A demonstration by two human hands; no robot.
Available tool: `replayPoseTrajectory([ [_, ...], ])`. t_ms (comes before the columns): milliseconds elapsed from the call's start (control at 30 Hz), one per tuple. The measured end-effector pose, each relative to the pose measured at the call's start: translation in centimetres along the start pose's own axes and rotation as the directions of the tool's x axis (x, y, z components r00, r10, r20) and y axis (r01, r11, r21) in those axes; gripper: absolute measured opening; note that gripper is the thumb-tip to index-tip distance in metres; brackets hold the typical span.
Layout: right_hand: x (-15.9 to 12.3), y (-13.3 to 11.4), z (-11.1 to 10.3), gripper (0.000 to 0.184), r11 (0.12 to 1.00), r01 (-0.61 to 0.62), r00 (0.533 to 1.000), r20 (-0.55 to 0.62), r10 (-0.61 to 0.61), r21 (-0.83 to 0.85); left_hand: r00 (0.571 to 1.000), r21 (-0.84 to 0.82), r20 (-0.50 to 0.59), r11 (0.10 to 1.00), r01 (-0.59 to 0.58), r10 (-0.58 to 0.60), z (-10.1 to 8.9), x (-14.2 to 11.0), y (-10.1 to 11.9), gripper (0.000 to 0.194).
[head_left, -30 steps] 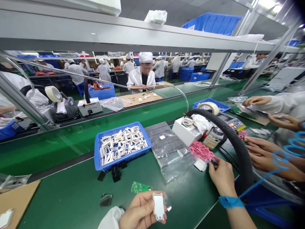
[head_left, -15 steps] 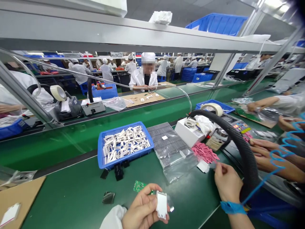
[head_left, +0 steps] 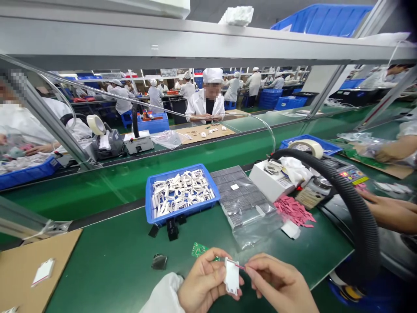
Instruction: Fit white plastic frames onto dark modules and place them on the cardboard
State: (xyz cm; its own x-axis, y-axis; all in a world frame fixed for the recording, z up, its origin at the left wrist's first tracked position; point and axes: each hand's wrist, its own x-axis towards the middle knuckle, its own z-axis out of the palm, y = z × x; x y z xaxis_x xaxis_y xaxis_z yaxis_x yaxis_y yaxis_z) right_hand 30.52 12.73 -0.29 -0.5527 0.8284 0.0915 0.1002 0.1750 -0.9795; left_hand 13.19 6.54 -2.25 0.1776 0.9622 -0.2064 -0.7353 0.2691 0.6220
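Note:
My left hand is closed round a small white plastic frame, held upright above the green table. Between the thumb and fingers of my right hand is a thin pink strip, its far end at the upper part of the frame. A green circuit board lies just behind my left hand, which partly covers it. Farther right is a heap of pink strips, with a white piece of paper in front of it. A dark, glossy square rests left of my left hand.
Behind my hands stand a blue tray of white frames and a bagged grey stack. A black ribbed hose arches on the right, near a co-worker's arm. Brown cardboard carries another white piece at left.
My right hand has come from the pink heap to the white frame, bringing a pink strip. My left hand keeps hold of the frame. The whole view has shifted somewhat.

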Motion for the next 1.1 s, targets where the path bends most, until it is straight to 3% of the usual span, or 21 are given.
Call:
replayPoseTrajectory([
  [233, 0.3, -0.4, 0.3, 0.019, 0.996, 0.025, 0.997, 0.069, -0.019, -0.086, 1.000, 0.028, 0.020, 1.000, -0.003, 0.003, -0.1, -0.1, -0.5, 0.033],
  [400, 0.6, 0.4, 1.5, 0.020, 0.965, -0.176, 0.983, -0.012, 0.181, 0.194, 1.000, 0.026, 0.004, 1.000, -0.017, 0.017, -0.2, -0.2, -0.5, 0.029],
  [467, 0.5, 0.5, 1.7, 0.022, 0.950, -0.208, 0.974, -0.044, 0.224, 0.233, 1.000, 0.019, -0.008, 1.000, -0.019, 0.019, -0.1, -0.2, -0.3, 0.029],
  [567, 0.2, 0.1, 1.8, 0.016, 0.990, -0.122, 0.988, -0.089, 0.128, 0.073, 0.999, -0.003, -0.028, 1.000, -0.028, 0.028, 0.2, -0.2, 0.2, 0.032],
  [700, -0.4, -0.6, 2.0, 0.013, 0.965, 0.074, 0.997, 0.016, -0.073, -0.252, 0.996, -0.006, -0.067, 0.999, -0.052, 0.051, 0.7, -0.3, 0.8, 0.024],
  [833, -0.6, -0.3, 2.2, 0.008, 0.940, 0.161, 0.982, -0.051, -0.185, -0.300, 0.988, 0.029, -0.124, 0.996, -0.087, 0.090, 1.1, -0.3, 0.9, 0.021],
  [933, -0.3, -0.1, 2.1, 0.015, 0.983, 0.062, 0.986, -0.141, -0.087, -0.175, 0.977, 0.106, -0.184, 0.990, -0.093, 0.112, 1.0, -0.2, 0.7, 0.028],
  [1100, -0.1, -0.2, 2.3, 0.034, 0.987, -0.148, 0.971, -0.179, 0.158, 0.065, 0.967, 0.199, -0.227, 0.977, -0.073, 0.118, 0.8, -0.1, 0.3, 0.035],
])
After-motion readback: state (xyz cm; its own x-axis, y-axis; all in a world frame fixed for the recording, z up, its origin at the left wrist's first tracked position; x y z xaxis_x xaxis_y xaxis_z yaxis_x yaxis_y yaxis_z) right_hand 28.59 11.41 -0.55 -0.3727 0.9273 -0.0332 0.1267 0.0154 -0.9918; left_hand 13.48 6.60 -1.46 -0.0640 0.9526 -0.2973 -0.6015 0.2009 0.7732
